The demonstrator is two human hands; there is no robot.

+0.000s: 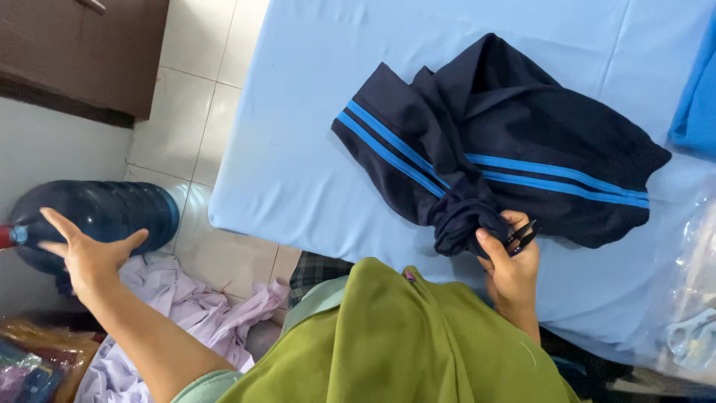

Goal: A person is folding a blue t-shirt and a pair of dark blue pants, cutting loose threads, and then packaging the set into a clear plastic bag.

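On table, trousers (514,142) lengthwise left-right, right hand (511,261) maybe gripping

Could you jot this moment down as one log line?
right hand: grips navy garment, holds small scissors | left hand: open, empty, over floor

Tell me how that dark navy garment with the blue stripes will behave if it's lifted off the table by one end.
The navy garment lies crumpled in soft folds, so it would likely hang limp and unfold when lifted. Its thick-looking knit suggests moderate weight, not flimsy. On the smooth light blue table cover it would probably slide easily when the right hand, gripping its bunched end, pulls.
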